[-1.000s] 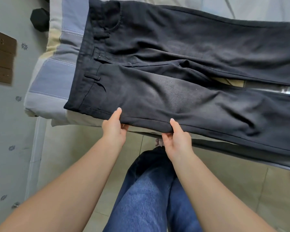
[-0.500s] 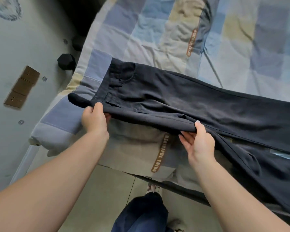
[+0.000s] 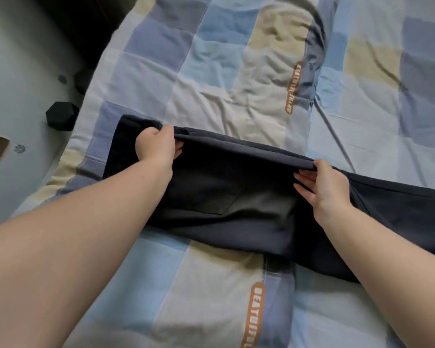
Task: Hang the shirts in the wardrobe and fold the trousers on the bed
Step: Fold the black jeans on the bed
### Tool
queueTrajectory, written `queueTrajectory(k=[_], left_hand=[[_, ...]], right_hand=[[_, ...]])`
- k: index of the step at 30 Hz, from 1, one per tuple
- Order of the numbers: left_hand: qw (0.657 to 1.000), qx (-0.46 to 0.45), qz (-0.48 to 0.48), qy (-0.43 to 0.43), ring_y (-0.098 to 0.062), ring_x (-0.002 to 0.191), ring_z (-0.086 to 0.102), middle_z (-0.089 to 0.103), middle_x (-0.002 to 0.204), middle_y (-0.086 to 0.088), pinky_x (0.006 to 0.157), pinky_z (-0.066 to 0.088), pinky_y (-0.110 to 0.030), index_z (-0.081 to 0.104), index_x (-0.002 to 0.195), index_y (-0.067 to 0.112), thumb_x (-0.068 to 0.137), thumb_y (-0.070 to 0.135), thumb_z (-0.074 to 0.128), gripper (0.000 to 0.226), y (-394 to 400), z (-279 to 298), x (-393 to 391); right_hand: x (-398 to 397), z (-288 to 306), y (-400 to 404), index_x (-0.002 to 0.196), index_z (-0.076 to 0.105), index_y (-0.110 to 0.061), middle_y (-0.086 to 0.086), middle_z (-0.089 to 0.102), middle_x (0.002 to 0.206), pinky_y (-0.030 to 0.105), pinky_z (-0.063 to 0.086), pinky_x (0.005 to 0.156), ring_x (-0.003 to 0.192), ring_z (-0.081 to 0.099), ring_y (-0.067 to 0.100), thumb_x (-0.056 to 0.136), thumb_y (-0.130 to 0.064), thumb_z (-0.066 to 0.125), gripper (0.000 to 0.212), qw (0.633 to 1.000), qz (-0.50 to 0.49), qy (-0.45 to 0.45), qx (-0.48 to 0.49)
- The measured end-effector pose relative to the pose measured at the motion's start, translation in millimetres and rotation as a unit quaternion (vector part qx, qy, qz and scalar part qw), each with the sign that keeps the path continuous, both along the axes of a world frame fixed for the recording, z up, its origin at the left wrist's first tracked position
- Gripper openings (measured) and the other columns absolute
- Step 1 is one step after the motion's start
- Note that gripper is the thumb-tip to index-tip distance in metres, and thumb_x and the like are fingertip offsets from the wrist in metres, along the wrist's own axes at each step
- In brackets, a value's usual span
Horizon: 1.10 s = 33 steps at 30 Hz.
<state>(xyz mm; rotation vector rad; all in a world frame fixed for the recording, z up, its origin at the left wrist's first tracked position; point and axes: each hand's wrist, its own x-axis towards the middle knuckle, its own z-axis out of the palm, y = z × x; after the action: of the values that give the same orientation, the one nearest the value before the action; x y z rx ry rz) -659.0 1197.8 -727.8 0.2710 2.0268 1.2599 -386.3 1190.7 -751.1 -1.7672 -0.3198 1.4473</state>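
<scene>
Soft, diffuse daylight illuminates the scene evenly; its source lies outside the view. The checked bedcover (image 3: 236, 71) is brightest toward 1 o'clock, where creases cast shallow, soft-edged shadows. The corner at 11 o'clock falls into deep shade with no recoverable detail. The dark trousers (image 3: 236, 197) render nearly black, so folds and seams are barely separable; a paler grey patch near centre shows the fabric's weave. No glare or specular highlights appear. Mild motion softness blurs the whole frame, most evident in the orange lettering. Wide-angle distortion enlarges and bows the forearms at 7 and 5 o'clock.
</scene>
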Motion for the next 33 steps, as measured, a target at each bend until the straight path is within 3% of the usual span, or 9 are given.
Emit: queueTrajectory(k=[5,7,11,13,16,19,24,29,33], left_hand=[[0.999,-0.005,-0.034,-0.001,-0.009,0.067,0.066,0.059,0.081,0.0,0.06,0.055,-0.025,0.046,0.073,0.016,0.089,0.017,0.049,0.017,43.2,-40.1,-6.6],[0.997,-0.016,-0.059,-0.041,-0.007,0.075,0.065,0.062,0.091,0.001,0.06,0.052,-0.023,0.053,0.086,0.016,0.092,0.021,0.048,0.01,53.2,-54.0,-11.2],[0.978,-0.074,-0.17,-0.094,-0.005,0.097,0.053,0.057,0.114,0.006,0.088,0.038,-0.025,0.052,0.117,0.025,0.094,0.038,0.051,0.026,59.9,-84.6,-22.8],[0.975,-0.063,-0.19,-0.099,-0.006,0.101,0.052,0.055,0.111,0.006,0.084,0.042,-0.021,0.048,0.128,0.025,0.093,0.04,0.055,0.038,58.6,-95.9,-26.8],[0.974,-0.046,-0.192,-0.111,-0.007,0.103,0.054,0.055,0.109,0.004,0.057,0.047,-0.013,0.046,0.13,0.019,0.092,0.036,0.058,0.044,57.4,-107.8,-29.5],[0.972,-0.042,-0.203,-0.112,-0.015,0.131,0.045,0.048,0.141,-0.007,0.069,0.046,-0.016,0.03,0.147,0.015,0.091,0.037,0.061,0.068,59.2,-118.3,-31.4],[0.968,-0.039,-0.23,-0.088,-0.016,0.129,0.047,0.05,0.142,-0.003,0.112,0.035,-0.035,0.035,0.145,0.015,0.089,0.032,0.064,0.066,56.3,-115.3,-28.8],[0.976,-0.039,-0.216,-0.007,-0.015,0.122,0.053,0.057,0.132,-0.004,0.108,0.041,-0.034,0.049,0.134,0.015,0.089,0.027,0.065,0.049,41.7,-87.8,-12.9],[0.964,-0.027,-0.245,0.101,-0.01,0.116,0.053,0.054,0.125,-0.002,0.102,0.04,-0.022,0.055,0.127,0.017,0.088,0.025,0.065,0.041,22.5,-66.9,7.4]], right_hand=[[-1.4,-34.3,38.2,0.088,0.054,-0.019,0.0,0.067,0.085,0.025,0.052,0.059,0.075,0.069,0.009,0.09,-0.021,0.043,0.012,0.999,0.038,-0.017,-0.01],[-3.7,-44.1,44.6,0.093,0.056,-0.018,0.0,0.067,0.093,0.027,0.052,0.064,0.082,0.067,0.009,0.092,-0.022,0.044,0.013,0.997,0.075,0.007,-0.026],[-6.2,-57.7,37.9,0.118,0.056,-0.013,0.0,0.062,0.111,0.027,0.052,0.071,0.096,0.063,0.011,0.096,-0.022,0.05,0.025,0.988,0.136,0.061,-0.028],[-0.4,-54.2,21.0,0.116,0.059,-0.016,-0.001,0.064,0.113,0.026,0.053,0.074,0.1,0.064,0.012,0.096,-0.021,0.05,0.022,0.99,0.124,0.068,-0.008],[22.2,-50.4,-25.8,0.106,0.066,-0.02,0.0,0.072,0.107,0.024,0.056,0.074,0.098,0.069,0.012,0.096,-0.02,0.05,0.019,0.993,0.101,0.062,0.018],[52.0,-53.6,-78.2,0.107,0.067,-0.021,-0.001,0.073,0.106,0.023,0.056,0.074,0.099,0.069,0.015,0.097,-0.017,0.05,0.021,0.996,0.082,0.046,0.004],[75.4,-60.7,-92.6,0.113,0.064,-0.024,-0.002,0.07,0.113,0.026,0.055,0.074,0.101,0.068,0.012,0.097,-0.019,0.05,0.021,0.998,0.043,0.042,-0.008],[68.0,-51.6,-73.6,0.109,0.065,-0.025,-0.002,0.069,0.113,0.032,0.055,0.082,0.098,0.069,0.01,0.097,-0.015,0.05,0.021,0.998,0.039,0.056,0.012],[68.6,-40.1,-65.6,0.109,0.065,-0.025,-0.003,0.068,0.114,0.029,0.055,0.079,0.099,0.068,0.009,0.096,-0.011,0.047,0.026,0.996,0.05,0.069,0.028]])
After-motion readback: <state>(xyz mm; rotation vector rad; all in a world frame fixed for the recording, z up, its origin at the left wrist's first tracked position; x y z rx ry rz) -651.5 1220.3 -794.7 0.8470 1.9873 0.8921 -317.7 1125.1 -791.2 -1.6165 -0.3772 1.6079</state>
